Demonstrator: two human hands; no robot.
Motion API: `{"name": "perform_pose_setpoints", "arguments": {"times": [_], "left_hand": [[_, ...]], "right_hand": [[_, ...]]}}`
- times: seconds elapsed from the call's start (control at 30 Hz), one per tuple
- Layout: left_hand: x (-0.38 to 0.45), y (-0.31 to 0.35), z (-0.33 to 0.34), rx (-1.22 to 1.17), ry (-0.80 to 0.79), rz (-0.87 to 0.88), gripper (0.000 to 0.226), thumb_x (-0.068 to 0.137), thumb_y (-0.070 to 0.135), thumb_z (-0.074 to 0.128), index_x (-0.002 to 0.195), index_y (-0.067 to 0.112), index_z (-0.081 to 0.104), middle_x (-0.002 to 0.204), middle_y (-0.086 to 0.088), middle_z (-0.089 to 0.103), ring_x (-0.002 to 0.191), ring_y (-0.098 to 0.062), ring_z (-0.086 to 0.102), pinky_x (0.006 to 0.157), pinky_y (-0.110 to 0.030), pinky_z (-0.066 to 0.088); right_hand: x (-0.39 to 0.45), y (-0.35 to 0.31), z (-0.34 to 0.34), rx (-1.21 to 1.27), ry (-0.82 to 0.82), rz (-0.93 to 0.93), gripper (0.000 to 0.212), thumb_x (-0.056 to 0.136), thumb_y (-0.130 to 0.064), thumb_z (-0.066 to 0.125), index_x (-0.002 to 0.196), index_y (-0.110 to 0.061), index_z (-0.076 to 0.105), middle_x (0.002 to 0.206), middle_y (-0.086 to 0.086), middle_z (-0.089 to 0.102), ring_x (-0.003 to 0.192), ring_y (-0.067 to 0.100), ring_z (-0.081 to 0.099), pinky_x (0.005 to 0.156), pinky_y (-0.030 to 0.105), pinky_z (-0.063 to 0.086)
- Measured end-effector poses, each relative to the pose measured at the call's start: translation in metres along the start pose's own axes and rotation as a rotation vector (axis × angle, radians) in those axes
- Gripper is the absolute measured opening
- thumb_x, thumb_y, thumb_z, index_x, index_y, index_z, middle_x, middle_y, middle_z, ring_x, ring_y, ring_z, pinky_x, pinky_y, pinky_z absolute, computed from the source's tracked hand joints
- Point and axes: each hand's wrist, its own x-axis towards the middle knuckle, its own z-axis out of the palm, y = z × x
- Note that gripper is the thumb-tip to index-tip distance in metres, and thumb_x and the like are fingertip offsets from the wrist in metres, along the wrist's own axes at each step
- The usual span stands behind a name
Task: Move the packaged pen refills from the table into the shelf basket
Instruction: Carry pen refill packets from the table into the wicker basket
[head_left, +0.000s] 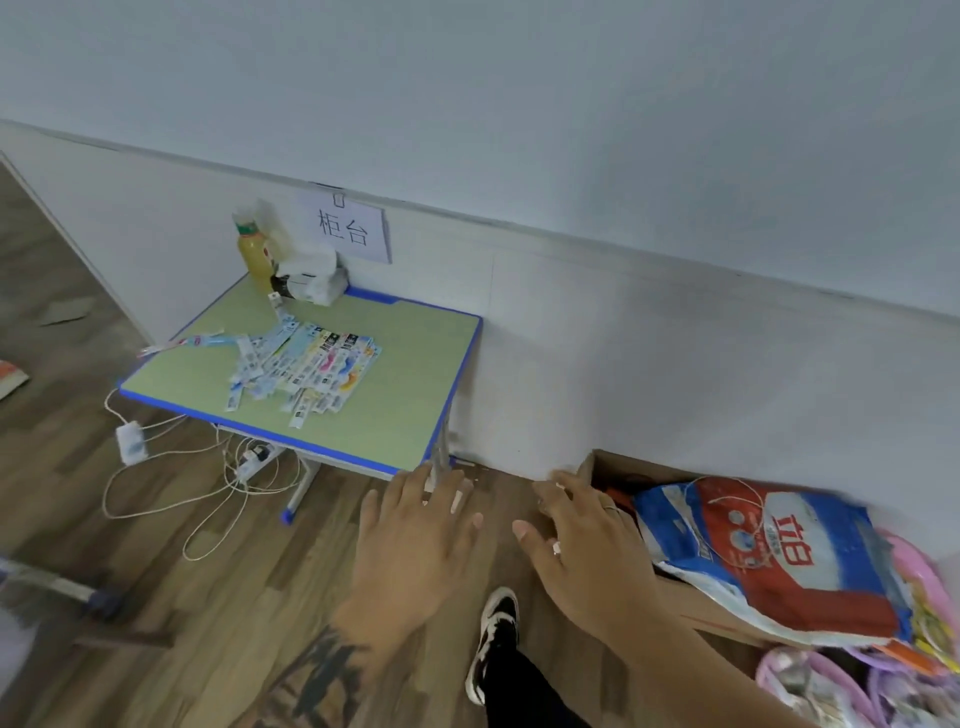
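Head view: a person stood short of a small green-topped table (415, 374) against a white wall, both hands raised over the wooden floor.
Refills: the packaged pen refills (304, 366) lay fanned in a loose, overlapping heap on the table, toward its 10 o'clock side; one longer packet (182, 345) sat apart at the 9 o'clock edge, overhanging slightly.
Left hand: the left hand (415, 540) was spread flat, palm down, fingers straight, holding nothing, near the table's 5 o'clock corner and not touching it.
Right hand: the right hand (576, 535) was likewise spread and empty, at 3 o'clock of the left, just beside a cardboard box (605, 465).
Basket: no shelf basket was in view.
Handling: the packets looked thin, flat and light, probably slick film or card, though blur made the material uncertain; likely to slide and fan out if squeezed from one side.
Where to hold: a pinch across the middle of a squared-up bundle, thumb above and fingers beneath, seemed the safest hold; sweeping them to the table's edge first would help fingers get underneath.
Nearby: a juice bottle (254, 254) and a tissue pack (314, 278) stood at the table's 11 o'clock corner; cables (208, 483) trailed below; a red-and-blue bag (779, 551) lay on the box.
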Motion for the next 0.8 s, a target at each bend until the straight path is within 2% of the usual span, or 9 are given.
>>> {"name": "perform_pose_setpoints", "arguments": {"times": [0.07,0.2,0.3,0.43,0.5,0.63,0.8], "left_hand": [[0.015,-0.016,-0.003,0.007,-0.013,-0.033,0.056,0.093,0.065,0.028,0.141,0.042,0.046,0.154,-0.005,0.049,0.144,-0.03,0.044,0.113,-0.054,0.037],[0.059,-0.054,-0.01,0.084,-0.045,-0.066,0.062,0.096,0.066,0.026,0.149,0.04,0.043,0.161,-0.002,0.04,0.15,-0.027,0.035,0.119,-0.051,0.03],[0.105,-0.083,-0.02,0.102,-0.094,-0.111,0.064,0.095,0.067,0.025,0.154,0.043,0.034,0.166,0.002,0.03,0.154,-0.023,0.026,0.123,-0.051,0.023],[0.16,-0.128,-0.033,0.102,-0.066,-0.169,0.071,0.091,0.071,0.015,0.152,0.043,0.038,0.164,0.002,0.035,0.153,-0.023,0.03,0.123,-0.054,0.024],[0.182,-0.149,-0.037,0.124,-0.096,-0.193,0.066,0.095,0.07,0.017,0.153,0.043,0.033,0.165,0.002,0.032,0.154,-0.023,0.026,0.124,-0.053,0.021],[0.215,-0.195,-0.034,0.138,-0.18,-0.235,0.057,0.103,0.065,0.03,0.155,0.041,0.03,0.167,0.002,0.028,0.155,-0.023,0.023,0.124,-0.053,0.019],[0.243,-0.252,-0.024,0.092,-0.296,-0.233,0.059,0.103,0.064,0.027,0.157,0.04,0.027,0.168,0.001,0.025,0.155,-0.023,0.021,0.125,-0.053,0.016]], "right_hand": [[0.026,-0.012,0.005,-0.005,-0.007,-0.01,0.058,0.103,-0.065,0.033,0.151,-0.033,0.04,0.162,-0.004,0.036,0.145,0.022,0.042,0.117,0.039,0.036],[0.09,-0.034,0.008,0.027,-0.016,-0.069,0.057,0.103,-0.064,0.033,0.152,-0.035,0.04,0.162,-0.005,0.038,0.146,0.021,0.041,0.117,0.04,0.034],[0.15,-0.054,0.002,0.053,0.006,-0.116,0.058,0.104,-0.063,0.033,0.152,-0.032,0.042,0.16,-0.004,0.041,0.144,0.021,0.043,0.114,0.038,0.037],[0.233,-0.084,0.005,0.048,-0.003,-0.154,0.059,0.104,-0.063,0.029,0.155,-0.033,0.036,0.162,-0.003,0.036,0.146,0.021,0.04,0.116,0.037,0.036],[0.266,-0.1,0.013,0.06,-0.014,-0.162,0.059,0.104,-0.064,0.027,0.154,-0.034,0.036,0.162,-0.003,0.037,0.145,0.021,0.04,0.116,0.038,0.036],[0.305,-0.136,0.036,0.068,-0.075,-0.148,0.056,0.104,-0.063,0.028,0.151,-0.034,0.041,0.157,-0.004,0.043,0.14,0.022,0.045,0.113,0.04,0.039],[0.332,-0.182,0.063,0.042,-0.171,-0.111,0.055,0.105,-0.061,0.031,0.15,-0.033,0.043,0.155,-0.005,0.044,0.137,0.023,0.047,0.11,0.041,0.04]]}}
